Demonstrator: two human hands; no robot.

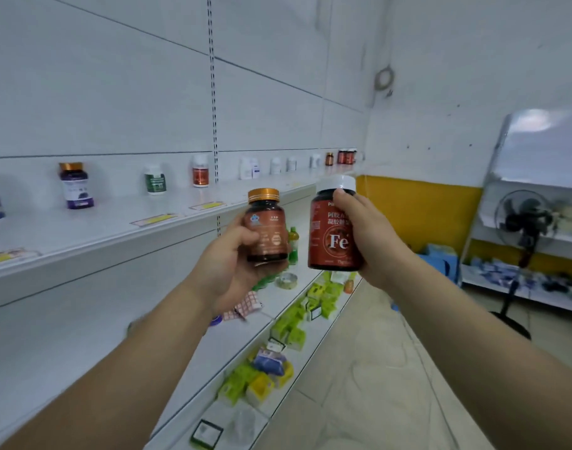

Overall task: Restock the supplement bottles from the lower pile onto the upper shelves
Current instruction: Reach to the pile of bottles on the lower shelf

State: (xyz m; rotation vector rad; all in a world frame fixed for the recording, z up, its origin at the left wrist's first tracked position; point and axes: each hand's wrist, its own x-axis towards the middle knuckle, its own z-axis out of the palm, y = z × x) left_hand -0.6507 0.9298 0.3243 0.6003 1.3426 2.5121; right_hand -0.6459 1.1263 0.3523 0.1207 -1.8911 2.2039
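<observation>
My left hand grips a small brown bottle with a gold cap, held upright in front of the shelving. My right hand grips a larger red bottle with a white cap and an "Fe" label, also upright, just right of the brown one. The upper shelf runs from left to far right and carries several bottles spaced apart: a purple one, a green one, a red one and white ones further along. Both held bottles hover in front of this shelf's edge.
Lower shelves hold green and yellow boxes, a tape roll, a checked cloth and a green bottle. A black standing fan and another rack with goods stand at the right. Tiled floor lies between.
</observation>
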